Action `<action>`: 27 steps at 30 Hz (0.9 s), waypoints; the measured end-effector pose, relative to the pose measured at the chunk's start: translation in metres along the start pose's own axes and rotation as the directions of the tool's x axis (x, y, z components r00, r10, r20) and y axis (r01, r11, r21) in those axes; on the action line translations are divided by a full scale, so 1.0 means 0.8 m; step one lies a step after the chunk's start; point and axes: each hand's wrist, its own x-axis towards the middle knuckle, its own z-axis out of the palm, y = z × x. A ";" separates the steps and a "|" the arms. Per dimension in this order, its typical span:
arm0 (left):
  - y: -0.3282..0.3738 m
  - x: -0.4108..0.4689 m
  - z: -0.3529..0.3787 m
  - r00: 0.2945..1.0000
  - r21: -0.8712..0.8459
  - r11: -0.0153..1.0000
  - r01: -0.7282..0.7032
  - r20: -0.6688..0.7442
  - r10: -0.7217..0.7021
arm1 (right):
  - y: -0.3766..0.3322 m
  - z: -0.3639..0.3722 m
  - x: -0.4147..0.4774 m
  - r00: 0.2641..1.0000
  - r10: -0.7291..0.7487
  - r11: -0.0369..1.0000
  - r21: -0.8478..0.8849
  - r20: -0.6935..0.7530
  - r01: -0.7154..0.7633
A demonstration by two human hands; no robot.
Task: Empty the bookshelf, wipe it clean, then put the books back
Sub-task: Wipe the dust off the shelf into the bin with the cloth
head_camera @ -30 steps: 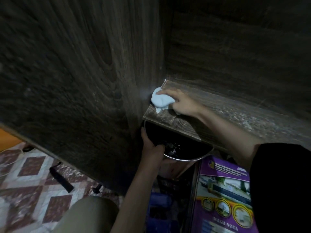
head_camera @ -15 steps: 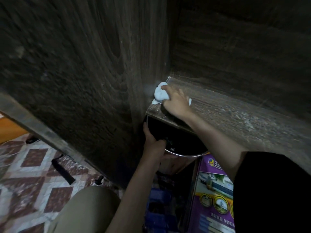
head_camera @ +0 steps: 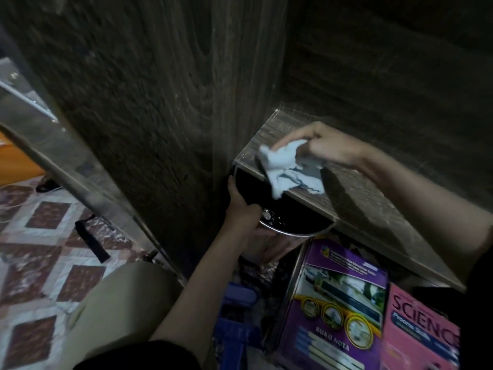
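The right hand [head_camera: 325, 145] reaches in from the right above the shelf board [head_camera: 373, 204], its fingers curled and pinching a crumpled pale-blue cloth [head_camera: 288, 169]. The cloth hangs below that grip, its length running down across the board's front edge. Directly beneath it, the left hand [head_camera: 240, 209], raised from below, grips the rim of a dark round container [head_camera: 293, 233]. A purple book [head_camera: 333, 303] lies below and to the right.

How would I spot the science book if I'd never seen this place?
Start at the dark wooden shelf board where the right hand holds a pale cloth. Below its front edge, at the lower right, two books sit side by side. The science book is the pink one with SCIENCE in big letters, right of the purple book.
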 end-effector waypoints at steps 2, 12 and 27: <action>0.002 -0.001 0.000 1.000 -0.017 1.000 0.015 0.007 -0.015 | 0.016 0.001 0.006 0.975 0.030 0.992 0.129 -0.218 -0.002; -0.006 0.005 0.009 0.998 -0.020 0.998 -0.057 -0.019 0.057 | 0.030 0.130 -0.035 0.879 -0.283 0.878 -0.472 -0.383 0.077; -0.006 0.004 0.021 0.997 0.021 0.999 -0.035 -0.063 0.036 | 0.022 0.157 -0.037 0.786 -0.264 0.894 -0.448 -0.560 -0.019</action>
